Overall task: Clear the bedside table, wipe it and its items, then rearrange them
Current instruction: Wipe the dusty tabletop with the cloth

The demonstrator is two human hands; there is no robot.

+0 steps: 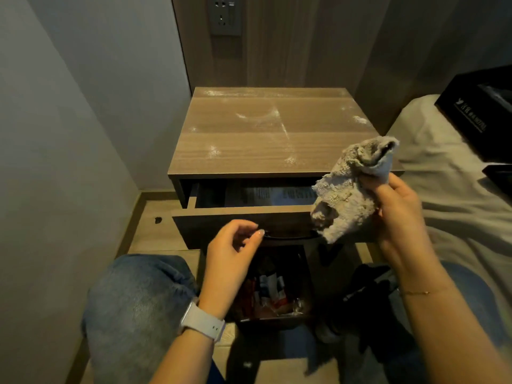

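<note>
The wooden bedside table (249,145) stands in front of me, its top bare and streaked with white dust. Its upper drawer (238,217) is pulled partly out, with printed paper inside. My left hand (235,245) hovers at the drawer front with fingers loosely curled, fingertips next to the dark handle (288,236), holding nothing. My right hand (396,206) is shut on a crumpled grey cloth (352,187), raised over the table's front right corner.
A lower drawer or bin (277,289) below holds several small items. A bed (454,195) with white sheets lies right, with a black box (479,112) on it. The wall is on the left, a socket (224,16) behind. My knees flank the table.
</note>
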